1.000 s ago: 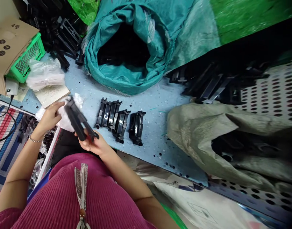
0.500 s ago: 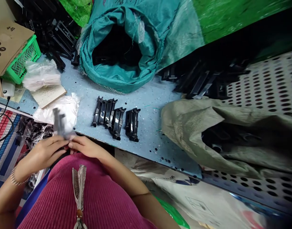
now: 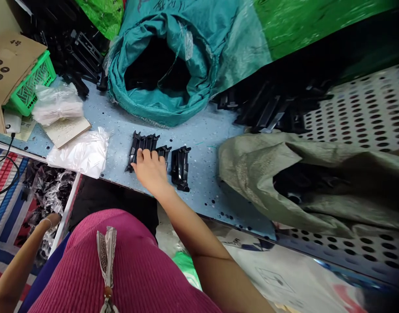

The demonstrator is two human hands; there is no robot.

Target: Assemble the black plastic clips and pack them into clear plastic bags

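Note:
My right hand (image 3: 151,172) reaches over a group of glossy black plastic parts (image 3: 137,145) on the blue speckled table. Its fingers are curled onto one part, the thumb on the near left side; the hand covers most of that part. Just right of the hand stands another pair of black parts (image 3: 180,168), side by side. My left hand (image 3: 53,218), low at the left, is down at a box of black parts in clear plastic bags (image 3: 52,189). Its fingers are dark and mostly hidden, so what they hold cannot be seen.
White plastic bags (image 3: 85,152) lie at the table's left edge, near a green basket (image 3: 36,80) and cardboard (image 3: 13,56). A teal sack (image 3: 153,111) stands open at the back. At right are a grey-green sack (image 3: 248,165) and piled black parts (image 3: 271,111).
My hands were together at the table edge, with a blurred dark part in them. The right has moved to the black parts; the left has dropped to the box, and that part is out of sight.

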